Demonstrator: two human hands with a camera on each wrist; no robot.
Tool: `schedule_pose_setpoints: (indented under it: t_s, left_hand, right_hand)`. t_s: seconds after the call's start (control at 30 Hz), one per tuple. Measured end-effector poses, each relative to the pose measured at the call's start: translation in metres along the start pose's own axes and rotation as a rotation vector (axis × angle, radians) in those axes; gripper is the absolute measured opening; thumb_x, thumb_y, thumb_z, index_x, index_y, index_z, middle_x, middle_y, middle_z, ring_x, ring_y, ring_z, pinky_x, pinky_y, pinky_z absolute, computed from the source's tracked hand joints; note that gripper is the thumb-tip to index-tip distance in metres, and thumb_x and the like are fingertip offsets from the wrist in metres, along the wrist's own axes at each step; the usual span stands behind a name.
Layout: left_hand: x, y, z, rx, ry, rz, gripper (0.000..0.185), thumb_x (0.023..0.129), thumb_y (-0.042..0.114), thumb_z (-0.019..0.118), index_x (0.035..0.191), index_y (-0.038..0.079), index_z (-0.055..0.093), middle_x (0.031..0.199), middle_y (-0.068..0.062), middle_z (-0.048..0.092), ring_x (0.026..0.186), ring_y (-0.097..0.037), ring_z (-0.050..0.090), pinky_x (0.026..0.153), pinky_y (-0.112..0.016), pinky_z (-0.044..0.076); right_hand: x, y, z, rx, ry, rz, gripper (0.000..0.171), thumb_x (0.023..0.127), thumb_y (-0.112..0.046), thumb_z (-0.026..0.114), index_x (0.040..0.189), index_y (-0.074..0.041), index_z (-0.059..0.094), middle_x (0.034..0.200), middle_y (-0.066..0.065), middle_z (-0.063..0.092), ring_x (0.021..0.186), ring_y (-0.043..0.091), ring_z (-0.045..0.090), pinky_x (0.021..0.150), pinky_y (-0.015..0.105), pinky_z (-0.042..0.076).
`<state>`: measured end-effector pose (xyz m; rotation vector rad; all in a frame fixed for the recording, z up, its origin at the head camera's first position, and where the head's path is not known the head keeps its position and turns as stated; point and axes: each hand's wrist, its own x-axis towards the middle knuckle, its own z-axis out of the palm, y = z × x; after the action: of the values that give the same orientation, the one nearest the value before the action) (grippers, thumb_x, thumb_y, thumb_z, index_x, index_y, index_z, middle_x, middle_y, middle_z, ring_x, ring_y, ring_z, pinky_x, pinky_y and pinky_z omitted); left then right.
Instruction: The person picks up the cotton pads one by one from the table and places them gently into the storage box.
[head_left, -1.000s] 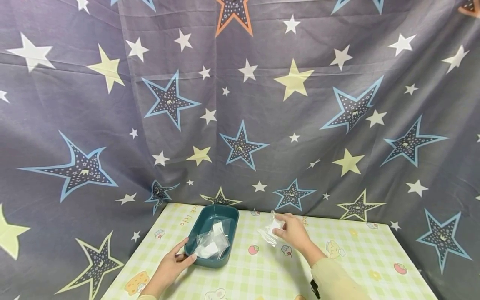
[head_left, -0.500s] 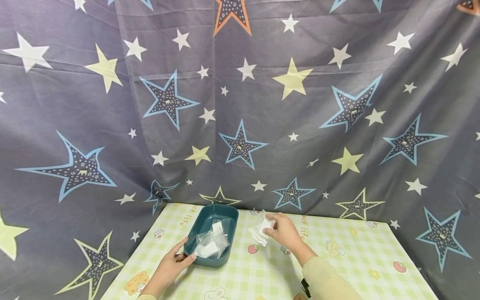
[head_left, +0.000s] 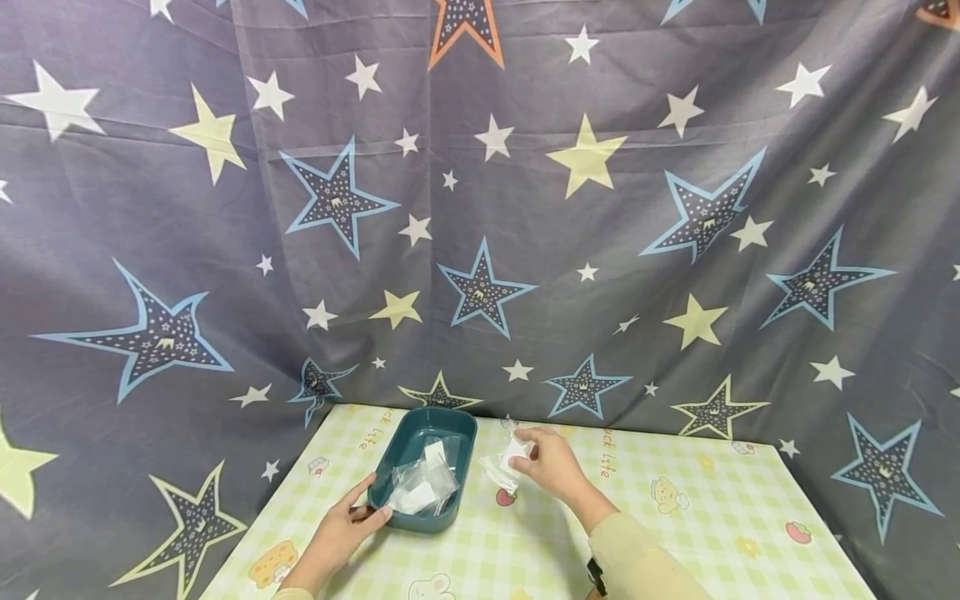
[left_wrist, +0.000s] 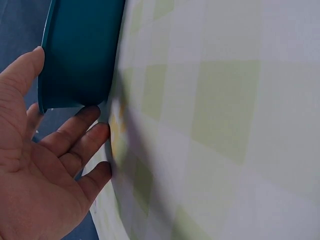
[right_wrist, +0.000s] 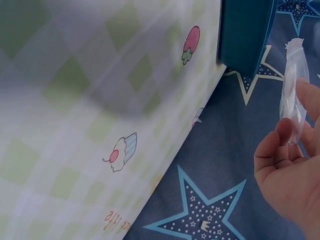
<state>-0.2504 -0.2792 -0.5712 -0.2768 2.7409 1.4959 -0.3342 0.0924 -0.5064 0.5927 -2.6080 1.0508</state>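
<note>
A dark teal rectangular tray [head_left: 392,457] stands on the table, with several clear plastic packets [head_left: 423,487] holding white pieces inside it. My left hand [head_left: 341,529] rests against its near left corner. In the left wrist view the thumb [left_wrist: 34,65] touches the tray's rim and loosely spread fingers [left_wrist: 75,131] lie along its end wall. To the right of the tray, my right hand [head_left: 553,465] pinches a small clear plastic packet [head_left: 504,462] with something white in it, held above the table. The right wrist view shows this packet [right_wrist: 294,90] edge-on between thumb and fingers.
A light green checked tablecloth [head_left: 675,533] with cartoon prints covers the table. Behind its far edge hangs a dark grey curtain [head_left: 525,333] with stars. The tray's far end is close to that edge.
My right hand has moved left toward the tray, carrying the plastic packet. The left hand and the tray have stayed in place.
</note>
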Motion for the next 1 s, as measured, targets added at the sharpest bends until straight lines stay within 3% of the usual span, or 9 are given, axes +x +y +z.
schedule_pose_setpoints:
  t_s: [0.17, 0.4, 0.5, 0.6, 0.63, 0.73, 0.77, 0.83, 1.0]
  left_hand:
    - [0.001, 0.002, 0.000, -0.002, -0.005, 0.000, 0.083, 0.096, 0.047, 0.080, 0.166, 0.018, 0.044, 0.138, -0.032, 0.068, 0.132, -0.044, 0.067, 0.099, -0.050, 0.061]
    - [0.001, 0.002, -0.001, -0.001, -0.020, 0.003, 0.084, 0.097, 0.047, 0.079, 0.166, 0.016, 0.043, 0.137, -0.032, 0.069, 0.132, -0.043, 0.067, 0.100, -0.052, 0.060]
    - [0.001, 0.002, -0.001, 0.002, -0.018, -0.001, 0.085, 0.096, 0.048, 0.079, 0.166, 0.017, 0.043, 0.138, -0.032, 0.069, 0.132, -0.043, 0.067, 0.101, -0.052, 0.059]
    - [0.001, 0.002, -0.002, 0.003, -0.015, -0.003, 0.085, 0.096, 0.049, 0.079, 0.166, 0.017, 0.043, 0.138, -0.032, 0.069, 0.132, -0.043, 0.067, 0.101, -0.051, 0.059]
    - [0.001, 0.002, -0.002, 0.003, -0.015, -0.002, 0.084, 0.097, 0.049, 0.079, 0.166, 0.017, 0.043, 0.138, -0.032, 0.068, 0.132, -0.043, 0.067, 0.101, -0.051, 0.059]
    - [0.001, 0.002, -0.002, 0.003, -0.017, 0.003, 0.084, 0.097, 0.048, 0.079, 0.166, 0.017, 0.042, 0.138, -0.032, 0.069, 0.132, -0.043, 0.067, 0.100, -0.051, 0.059]
    - [0.001, 0.002, -0.002, 0.004, -0.019, 0.007, 0.084, 0.097, 0.048, 0.078, 0.166, 0.017, 0.042, 0.138, -0.032, 0.069, 0.132, -0.043, 0.067, 0.100, -0.051, 0.060]
    - [0.002, 0.002, -0.002, 0.000, -0.019, 0.008, 0.084, 0.097, 0.048, 0.079, 0.166, 0.017, 0.042, 0.137, -0.032, 0.069, 0.132, -0.043, 0.067, 0.099, -0.050, 0.060]
    - [0.002, -0.001, -0.001, -0.007, -0.020, 0.002, 0.084, 0.097, 0.047, 0.079, 0.166, 0.018, 0.042, 0.137, -0.032, 0.069, 0.132, -0.043, 0.066, 0.098, -0.049, 0.060]
  right_hand:
    - [0.003, -0.006, 0.005, 0.006, -0.004, -0.033, 0.047, 0.086, -0.014, 0.090, 0.128, 0.000, 0.076, 0.121, 0.017, 0.074, 0.075, 0.021, 0.065, 0.066, 0.022, 0.048]
    - [0.004, -0.019, 0.010, 0.010, -0.042, -0.048, 0.045, 0.088, -0.016, 0.088, 0.129, -0.001, 0.076, 0.129, 0.020, 0.073, 0.073, 0.012, 0.061, 0.069, 0.024, 0.051]
    - [0.006, -0.024, 0.013, -0.007, -0.055, -0.052, 0.045, 0.088, -0.017, 0.088, 0.129, -0.003, 0.076, 0.109, 0.017, 0.077, 0.101, 0.026, 0.074, 0.087, 0.036, 0.060]
    - [0.008, -0.030, 0.017, -0.018, -0.070, -0.056, 0.046, 0.088, -0.017, 0.088, 0.129, -0.002, 0.076, 0.081, 0.009, 0.073, 0.133, 0.038, 0.066, 0.108, 0.050, 0.055]
    - [0.009, -0.031, 0.018, -0.019, -0.076, -0.063, 0.046, 0.088, -0.017, 0.088, 0.129, -0.002, 0.075, 0.075, 0.007, 0.070, 0.132, 0.038, 0.067, 0.114, 0.053, 0.051]
    - [0.011, -0.036, 0.021, -0.011, -0.093, -0.077, 0.046, 0.088, -0.017, 0.089, 0.129, -0.001, 0.075, 0.093, 0.008, 0.075, 0.098, 0.024, 0.073, 0.099, 0.043, 0.059]
    - [0.011, -0.038, 0.022, -0.014, -0.096, -0.085, 0.047, 0.088, -0.017, 0.089, 0.130, -0.001, 0.075, 0.101, 0.010, 0.077, 0.087, 0.016, 0.070, 0.100, 0.042, 0.058]
    - [0.012, -0.040, 0.024, -0.011, -0.105, -0.089, 0.047, 0.089, -0.018, 0.088, 0.131, -0.002, 0.075, 0.118, 0.013, 0.076, 0.072, 0.009, 0.059, 0.085, 0.033, 0.058]
    - [0.014, -0.045, 0.029, 0.006, -0.116, -0.091, 0.046, 0.090, -0.018, 0.087, 0.133, -0.006, 0.075, 0.126, 0.013, 0.074, 0.075, 0.010, 0.061, 0.069, 0.024, 0.049]
